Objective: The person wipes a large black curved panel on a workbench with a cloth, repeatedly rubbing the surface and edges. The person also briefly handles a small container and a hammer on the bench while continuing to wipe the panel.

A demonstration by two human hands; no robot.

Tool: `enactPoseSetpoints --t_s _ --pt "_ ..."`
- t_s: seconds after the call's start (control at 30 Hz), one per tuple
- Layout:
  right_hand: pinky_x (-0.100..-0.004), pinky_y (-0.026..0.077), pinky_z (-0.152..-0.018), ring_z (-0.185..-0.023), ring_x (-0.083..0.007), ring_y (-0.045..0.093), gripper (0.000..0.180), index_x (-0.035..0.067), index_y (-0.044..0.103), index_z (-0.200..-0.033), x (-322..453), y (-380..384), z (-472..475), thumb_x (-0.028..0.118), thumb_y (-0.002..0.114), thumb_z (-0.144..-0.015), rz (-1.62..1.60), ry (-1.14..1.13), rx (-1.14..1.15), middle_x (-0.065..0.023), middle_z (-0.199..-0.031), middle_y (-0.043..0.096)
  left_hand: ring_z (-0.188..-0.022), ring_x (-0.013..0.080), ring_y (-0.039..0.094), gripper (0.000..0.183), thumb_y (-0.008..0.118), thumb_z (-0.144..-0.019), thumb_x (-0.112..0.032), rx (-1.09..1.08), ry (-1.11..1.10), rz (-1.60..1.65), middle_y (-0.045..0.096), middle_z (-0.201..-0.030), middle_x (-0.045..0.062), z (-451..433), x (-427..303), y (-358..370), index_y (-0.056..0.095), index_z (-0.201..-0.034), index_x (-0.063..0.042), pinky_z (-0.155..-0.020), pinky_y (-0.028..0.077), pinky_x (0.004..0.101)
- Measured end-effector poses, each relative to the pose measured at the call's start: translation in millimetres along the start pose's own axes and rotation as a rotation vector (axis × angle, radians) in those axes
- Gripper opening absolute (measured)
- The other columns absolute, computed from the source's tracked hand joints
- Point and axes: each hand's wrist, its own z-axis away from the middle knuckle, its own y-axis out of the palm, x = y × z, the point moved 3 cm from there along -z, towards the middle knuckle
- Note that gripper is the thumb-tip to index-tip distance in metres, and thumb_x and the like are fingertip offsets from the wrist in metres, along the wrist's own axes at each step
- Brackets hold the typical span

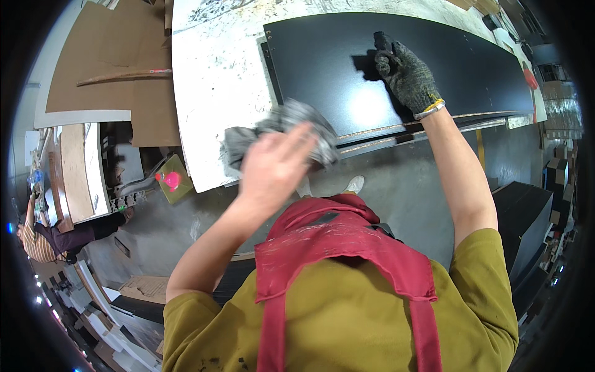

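My bare left hand point(274, 165) grips a grey, mottled cloth point(297, 123), blurred by motion, at the near left corner of a black panel point(320, 60). On my right hand point(411, 76) is a dark grey knitted glove with a yellow-edged cuff. Its fingers are closed around a small black object point(380, 41), too dark to name, held over the panel. A shadow of hand and object falls on the glossy surface. Small holes line the panel's left end, and its near edge shows bare board. Another dark panel edge point(372, 148) shows beneath it.
Under the panels is a white, paint-marked worktable point(218, 93). Cardboard sheets point(107, 60) and a wooden stick point(123, 76) are left of it. A pink object point(172, 180) rests on an olive-coloured surface. Black panels point(523, 218) stand at right. Another person point(60, 242) is at far left.
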Motion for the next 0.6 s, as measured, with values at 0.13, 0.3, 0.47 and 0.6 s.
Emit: enactPoseSetpoints --t_s 0.13,0.3,0.47,0.6 --pt "-0.0304 0.057 -0.075 -0.089 -0.0239 0.064 0.021 -0.003 0.061 -0.111 5.6 9.4 1.9 0.011 0.06 -0.095 -0.012 -0.023 -0.044 -0.0158 -0.101 0.065 -0.095 0.0237 0.057 0.044 0.071 -0.072 -0.005 0.229 0.07 0.197 0.059 -0.132 0.003 -5.1 -19.0 7.2 0.065 -0.116 -0.008 -0.083 0.049 0.0357" --pt "-0.0316 0.057 -0.075 -0.088 -0.0233 0.062 0.02 -0.003 0.061 -0.109 6.9 16.6 5.9 0.01 0.061 -0.094 -0.135 0.072 -0.118 -0.0153 -0.098 0.064 -0.11 0.0338 0.056 0.037 0.071 -0.08 -0.009 -0.071 -0.252 0.395 0.057 -0.123 0.014 -5.5 8.3 -29.0 0.063 -0.115 -0.007 -0.094 0.048 0.04" --pt "-0.0331 0.056 -0.073 -0.079 -0.024 0.061 0.014 -0.001 0.061 -0.101 3.4 12.8 2.8 0.011 0.062 -0.094 -0.096 -0.001 -0.105 -0.0133 -0.091 0.064 -0.095 0.0264 0.058 0.025 0.067 -0.077 -0.012 0.154 0.099 -0.021 0.056 -0.101 0.01 -34.9 1.6 28.0 0.059 -0.1 -0.007 -0.079 0.051 0.0368" --pt "-0.0335 0.055 -0.07 -0.077 -0.0248 0.062 0.013 0.001 0.062 -0.1 0.5 6.8 -0.5 0.012 0.064 -0.093 0.062 -0.01 -0.177 -0.0135 -0.09 0.065 -0.086 0.0215 0.058 0.016 0.059 -0.077 -0.011 0.184 0.303 -0.069 0.053 -0.089 0.006 -63.5 -29.1 65.9 0.057 -0.092 -0.008 -0.07 0.051 0.0313"
